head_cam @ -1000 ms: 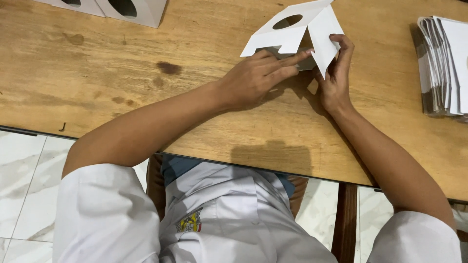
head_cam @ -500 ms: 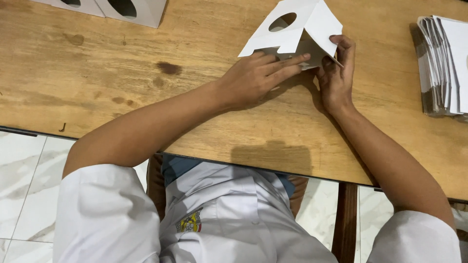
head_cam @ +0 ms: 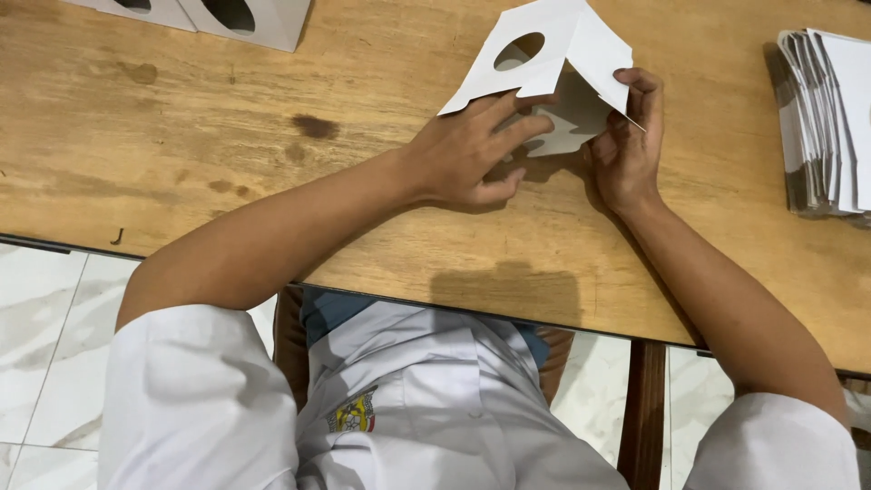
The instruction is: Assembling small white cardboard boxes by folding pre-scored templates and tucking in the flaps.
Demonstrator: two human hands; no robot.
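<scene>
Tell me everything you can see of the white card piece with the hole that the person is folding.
The white card piece looks like thin, matte cardboard, cut with angled flaps and one oval hole in its left panel. It is half folded, two panels meeting in a ridge like a small roof, raised above the wooden table near its far edge. The left hand presses its lower left flap with spread fingers; the right hand pinches the right panel's edge.

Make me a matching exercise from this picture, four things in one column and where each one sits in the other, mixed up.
1. white die-cut card
2. stack of flat sheets
3. folded white boxes
4. dark stain

A. top left corner of the table
B. right edge of the table
C. held between both hands
D. on the wood left of the left hand

Pairs: 1-C, 2-B, 3-A, 4-D
</scene>
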